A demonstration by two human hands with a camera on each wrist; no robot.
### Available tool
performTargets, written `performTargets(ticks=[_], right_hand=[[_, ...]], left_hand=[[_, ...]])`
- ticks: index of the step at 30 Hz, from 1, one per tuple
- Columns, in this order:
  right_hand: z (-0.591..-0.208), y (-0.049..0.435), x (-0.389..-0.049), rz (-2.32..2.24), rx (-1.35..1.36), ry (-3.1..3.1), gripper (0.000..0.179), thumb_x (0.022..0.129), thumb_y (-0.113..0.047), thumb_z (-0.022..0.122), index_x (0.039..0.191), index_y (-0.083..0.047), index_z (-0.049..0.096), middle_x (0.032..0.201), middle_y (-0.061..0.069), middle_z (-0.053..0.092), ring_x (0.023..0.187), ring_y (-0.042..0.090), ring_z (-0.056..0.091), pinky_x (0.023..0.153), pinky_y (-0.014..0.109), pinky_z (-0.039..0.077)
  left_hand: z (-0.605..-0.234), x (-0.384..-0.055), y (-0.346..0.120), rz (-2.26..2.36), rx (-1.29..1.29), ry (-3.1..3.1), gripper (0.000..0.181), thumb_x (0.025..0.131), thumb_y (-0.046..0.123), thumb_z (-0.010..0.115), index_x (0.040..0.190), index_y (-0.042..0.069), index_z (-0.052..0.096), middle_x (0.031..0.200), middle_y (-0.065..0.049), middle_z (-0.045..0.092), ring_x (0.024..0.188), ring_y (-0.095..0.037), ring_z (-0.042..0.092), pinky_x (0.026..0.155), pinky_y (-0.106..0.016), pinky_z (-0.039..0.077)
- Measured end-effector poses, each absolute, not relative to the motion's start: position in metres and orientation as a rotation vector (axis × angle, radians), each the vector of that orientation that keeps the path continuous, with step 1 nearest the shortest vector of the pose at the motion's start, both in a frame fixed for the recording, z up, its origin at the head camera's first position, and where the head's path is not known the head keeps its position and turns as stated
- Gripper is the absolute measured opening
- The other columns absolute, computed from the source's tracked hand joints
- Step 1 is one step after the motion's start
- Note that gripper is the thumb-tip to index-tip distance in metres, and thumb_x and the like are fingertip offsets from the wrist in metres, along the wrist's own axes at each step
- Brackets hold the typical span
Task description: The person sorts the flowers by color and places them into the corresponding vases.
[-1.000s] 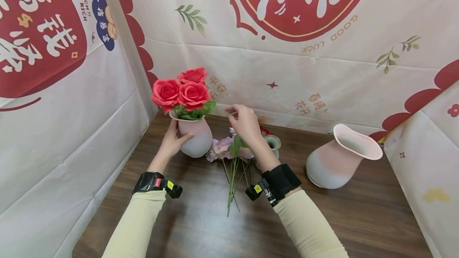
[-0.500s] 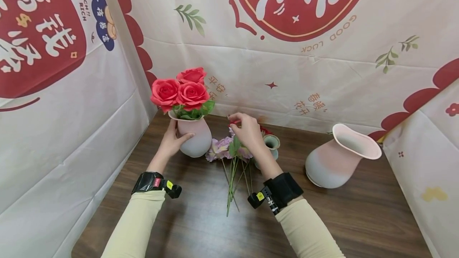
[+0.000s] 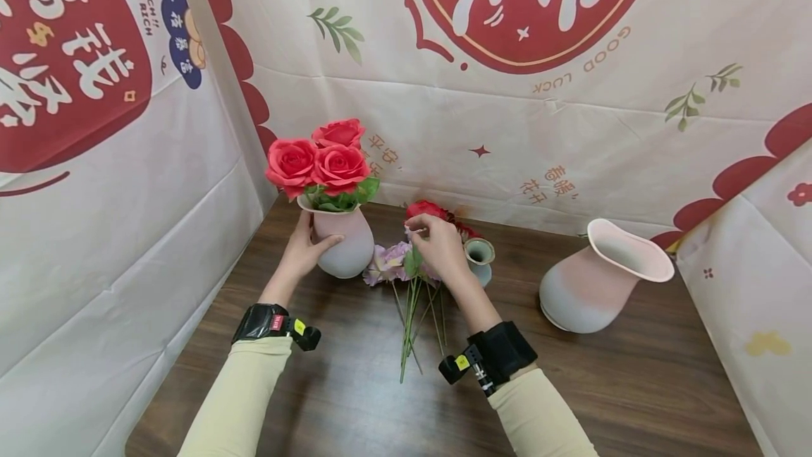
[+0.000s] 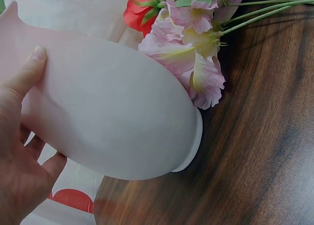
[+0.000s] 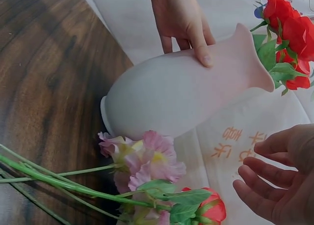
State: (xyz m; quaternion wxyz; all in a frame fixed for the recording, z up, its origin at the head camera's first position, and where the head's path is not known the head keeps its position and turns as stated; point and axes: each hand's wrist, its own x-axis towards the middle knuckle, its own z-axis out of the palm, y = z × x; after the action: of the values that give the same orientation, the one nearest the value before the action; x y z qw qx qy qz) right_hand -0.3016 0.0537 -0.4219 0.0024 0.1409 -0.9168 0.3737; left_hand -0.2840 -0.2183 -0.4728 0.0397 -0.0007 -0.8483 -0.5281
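Three red roses [image 3: 317, 161] with green leaves stand in a pink-to-grey vase [image 3: 347, 249] at the back left. My left hand [image 3: 301, 251] grips that vase around its neck, thumb in front, as the left wrist view also shows. Over the loose flowers hovers my right hand [image 3: 440, 247], its fingers [image 5: 267, 173] loosely bent and holding nothing. Beneath and beside it lie lilac flowers [image 3: 385, 264] and a red rose [image 5: 213, 208], their green stems [image 3: 409, 323] pointing toward the table's front. The hand partly hides these blooms in the head view.
A small pale green vase [image 3: 480, 252] stands just right of the right hand, with dark red blooms [image 3: 466, 230] behind it. Farther right, a second pink-to-grey vase [image 3: 593, 288] leans on the wooden table [image 3: 355, 386]. Printed cloth [image 3: 444, 118] walls the back and sides.
My right hand has lowered and drawn back a little toward the loose flowers, uncovering the red rose behind it. The left hand and its vase have stayed in place.
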Motion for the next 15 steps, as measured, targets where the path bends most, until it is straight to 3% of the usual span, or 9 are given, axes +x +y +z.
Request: performTargets(ticks=[15], right_hand=[[-0.453,0.066,-0.283,1.322,0.35,-2.885,0.022,0.096,-0.015,0.066,0.117,-0.011,0.071,0.111,0.008,0.073,0.102,0.029,0.07,0.078,0.041,0.058]], left_hand=[[-0.473,-0.284,-0.219,-1.607,-0.001,-2.613,0.09,0.093,0.028,0.071,0.159,0.013,0.01,0.166,-0.015,0.02,0.153,-0.034,0.022,0.123,-0.051,0.027]])
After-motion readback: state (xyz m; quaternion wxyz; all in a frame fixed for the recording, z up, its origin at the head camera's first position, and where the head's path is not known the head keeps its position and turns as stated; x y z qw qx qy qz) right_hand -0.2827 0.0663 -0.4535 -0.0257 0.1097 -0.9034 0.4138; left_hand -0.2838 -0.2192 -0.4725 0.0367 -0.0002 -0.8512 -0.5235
